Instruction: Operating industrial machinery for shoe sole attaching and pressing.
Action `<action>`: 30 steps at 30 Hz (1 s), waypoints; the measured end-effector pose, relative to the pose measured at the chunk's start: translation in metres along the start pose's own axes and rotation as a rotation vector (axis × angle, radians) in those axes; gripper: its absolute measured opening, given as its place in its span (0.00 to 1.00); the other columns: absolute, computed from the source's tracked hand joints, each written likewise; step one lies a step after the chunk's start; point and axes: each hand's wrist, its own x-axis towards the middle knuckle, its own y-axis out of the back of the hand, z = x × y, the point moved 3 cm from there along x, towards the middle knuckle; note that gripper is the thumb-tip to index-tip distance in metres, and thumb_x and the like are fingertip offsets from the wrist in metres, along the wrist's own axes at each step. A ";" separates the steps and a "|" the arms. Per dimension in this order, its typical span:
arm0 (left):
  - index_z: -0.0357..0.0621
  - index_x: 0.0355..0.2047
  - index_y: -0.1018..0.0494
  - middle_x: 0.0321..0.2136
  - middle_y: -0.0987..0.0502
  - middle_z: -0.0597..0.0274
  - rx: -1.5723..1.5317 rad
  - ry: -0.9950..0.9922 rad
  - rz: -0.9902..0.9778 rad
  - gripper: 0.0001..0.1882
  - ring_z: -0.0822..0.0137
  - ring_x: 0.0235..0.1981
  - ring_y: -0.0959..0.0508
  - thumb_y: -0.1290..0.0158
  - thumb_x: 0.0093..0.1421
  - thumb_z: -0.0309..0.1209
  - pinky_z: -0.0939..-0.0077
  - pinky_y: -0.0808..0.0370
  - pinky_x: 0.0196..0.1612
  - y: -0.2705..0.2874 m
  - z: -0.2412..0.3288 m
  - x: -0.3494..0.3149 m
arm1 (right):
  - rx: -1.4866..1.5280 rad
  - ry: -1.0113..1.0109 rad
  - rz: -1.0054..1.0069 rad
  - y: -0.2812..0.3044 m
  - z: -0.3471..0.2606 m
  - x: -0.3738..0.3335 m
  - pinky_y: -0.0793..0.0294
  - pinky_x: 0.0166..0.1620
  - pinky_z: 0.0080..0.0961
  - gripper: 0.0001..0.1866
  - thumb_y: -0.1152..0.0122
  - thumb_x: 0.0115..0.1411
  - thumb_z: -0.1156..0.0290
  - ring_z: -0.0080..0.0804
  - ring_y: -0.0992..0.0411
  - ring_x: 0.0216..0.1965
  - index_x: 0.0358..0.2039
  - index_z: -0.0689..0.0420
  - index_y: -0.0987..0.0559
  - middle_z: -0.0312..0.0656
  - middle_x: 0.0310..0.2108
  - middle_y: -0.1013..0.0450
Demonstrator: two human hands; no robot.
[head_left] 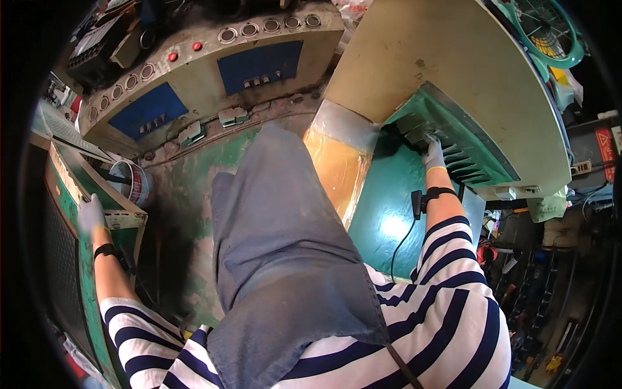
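Note:
My left hand (pixel 92 216), in a pale glove, is at the worn top edge of a green frame (pixel 120 215) on my left. Its fingers look curled over that edge, though slightly blurred. Out to the right, my gloved right hand (pixel 434 155) reaches to the opening of a large beige machine (pixel 382 58). A green strip curtain (pixel 473 146) hangs there in dark slits. The right fingers point into the opening, close together, and whatever they hold is hidden. Beneath that hand lies a shiny green surface (pixel 382 201). Both wrists carry black straps.
Ahead stands a long console (pixel 201 65) with blue panels, round gauges and red buttons. Two foot pedals (pixel 233 117) sit on the floor before it. A white bucket (pixel 133 181) is beside the green frame. A brown taped sheet (pixel 337 168) borders the green surface; a fan (pixel 544 29) stands far right.

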 end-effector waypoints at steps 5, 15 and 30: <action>0.56 0.64 0.32 0.60 0.28 0.57 0.002 0.003 -0.051 0.35 0.55 0.60 0.28 0.54 0.59 0.56 0.56 0.32 0.60 0.001 0.000 0.005 | 0.153 -0.054 -0.158 -0.019 -0.016 -0.020 0.38 0.61 0.39 0.16 0.37 0.62 0.64 0.37 0.30 0.56 0.50 0.52 0.21 0.38 0.52 0.24; 0.52 0.63 0.32 0.59 0.26 0.53 0.026 -0.033 -0.093 0.34 0.51 0.59 0.27 0.53 0.61 0.55 0.57 0.31 0.60 -0.008 -0.006 0.018 | 0.459 0.138 -0.590 0.028 -0.091 -0.143 0.34 0.65 0.42 0.20 0.50 0.69 0.62 0.36 0.30 0.59 0.57 0.56 0.26 0.42 0.58 0.27; 0.51 0.62 0.31 0.59 0.26 0.53 -0.030 -0.041 -0.129 0.36 0.51 0.59 0.26 0.57 0.62 0.60 0.57 0.30 0.58 -0.020 -0.011 0.028 | 0.640 0.006 -0.197 -0.018 -0.228 -0.111 0.35 0.60 0.59 0.25 0.61 0.68 0.51 0.49 0.31 0.59 0.53 0.53 0.26 0.45 0.54 0.26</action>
